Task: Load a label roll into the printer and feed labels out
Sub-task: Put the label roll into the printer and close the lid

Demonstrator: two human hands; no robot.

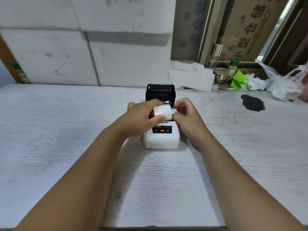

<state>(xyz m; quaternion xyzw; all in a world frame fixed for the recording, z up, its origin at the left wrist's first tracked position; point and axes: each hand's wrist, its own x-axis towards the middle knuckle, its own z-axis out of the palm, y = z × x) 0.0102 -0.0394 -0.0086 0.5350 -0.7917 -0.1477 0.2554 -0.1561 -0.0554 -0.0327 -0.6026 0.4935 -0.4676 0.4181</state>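
A small white label printer (161, 139) stands on the white wood-grain table (66, 130), its black lid (160, 92) swung open toward the wall. A red light glows on its black control strip. Just above the open bay I hold a white label roll (162, 111). My left hand (141, 115) wraps the roll from the left, thumb across its front. My right hand (186, 117) pinches the roll's right end, where a small flap of label sticks out. The bay's inside is hidden behind the roll and my fingers.
White foam boards (83, 47) line the wall behind. At the back right lie crumpled white paper (190, 75), a glass jar (220, 75), a green-capped bottle (233, 65), green scraps (240, 80) and a plastic bag (283, 84). A dark stain (253, 103) marks the table.
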